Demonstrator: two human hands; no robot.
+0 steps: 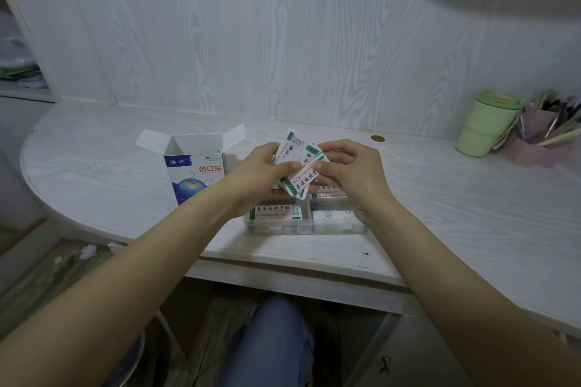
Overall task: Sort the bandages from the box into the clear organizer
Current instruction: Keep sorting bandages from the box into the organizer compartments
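A: Desk (125, 173) of pale whitewashed wood grain, its left end rounded, against a wall panel (251, 41) of the same pale grain.

B: What stands on it?

A: At the left, a white and blue bandage box (192, 171), upright, top flaps open. At the far right, a pale green lidded cup (484, 124) touching a pink holder of pens (540, 135). A small brass-coloured disc (377, 138) is set in the desk near the wall.

B: And the hands?

A: Both are raised over the middle of the desk. The left hand (261, 176) and right hand (352, 174) each pinch a fanned bunch of white wrapped bandages (297, 166) between thumb and curled fingers.

B: Where is the organizer?

A: The clear organizer (301, 220) sits just below the hands, near the desk's front edge, just right of the box. Wrapped bandages already lie in its compartments.

B: Anything else?

A: A knee in blue jeans (270, 339) shows under the desk.
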